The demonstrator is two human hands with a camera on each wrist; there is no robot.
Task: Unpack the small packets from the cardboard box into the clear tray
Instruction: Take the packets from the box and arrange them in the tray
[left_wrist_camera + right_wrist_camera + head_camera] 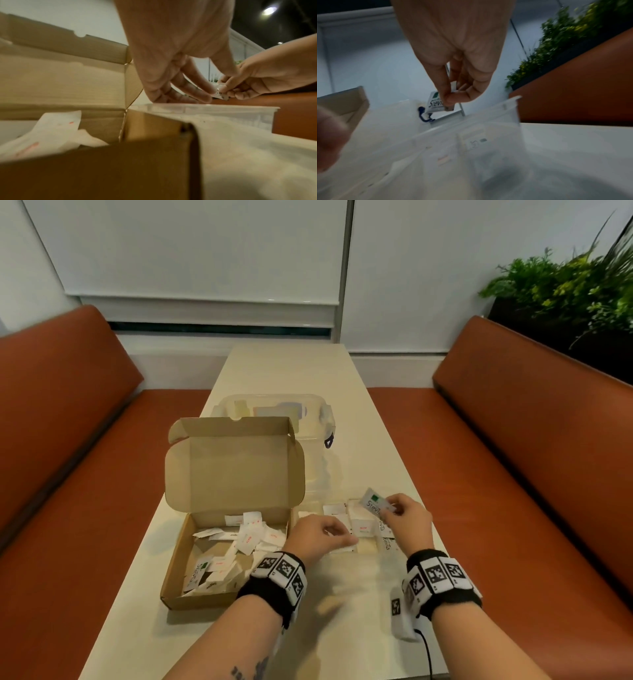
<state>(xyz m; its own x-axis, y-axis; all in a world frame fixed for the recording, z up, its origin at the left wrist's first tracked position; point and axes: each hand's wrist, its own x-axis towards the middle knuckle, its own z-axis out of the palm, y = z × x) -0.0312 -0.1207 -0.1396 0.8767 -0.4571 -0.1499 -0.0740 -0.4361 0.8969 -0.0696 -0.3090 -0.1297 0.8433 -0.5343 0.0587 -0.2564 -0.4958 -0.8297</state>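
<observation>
An open cardboard box (174, 570) sits on the table's left side, and several white packets (246, 537) lie loose inside it. Right beside it is the clear tray (366, 547), which holds a few packets in its compartments. My right hand (394, 508) pinches a white Stevia packet (371, 501) with a green mark just above the tray's far side. My left hand (346, 537) hovers over the tray's left part with its fingers (202, 93) pointing down; nothing shows between them. In the right wrist view, thumb and finger pinch the Stevia packet (435, 104) above the tray wall (488, 121).
A clear lidded storage container (274, 409) stands behind the box's raised lid (233, 470). Orange benches (513, 474) run along both long sides of the narrow table. A green plant (565, 285) fills the far right corner. Bare tabletop (291, 364) stretches beyond the container.
</observation>
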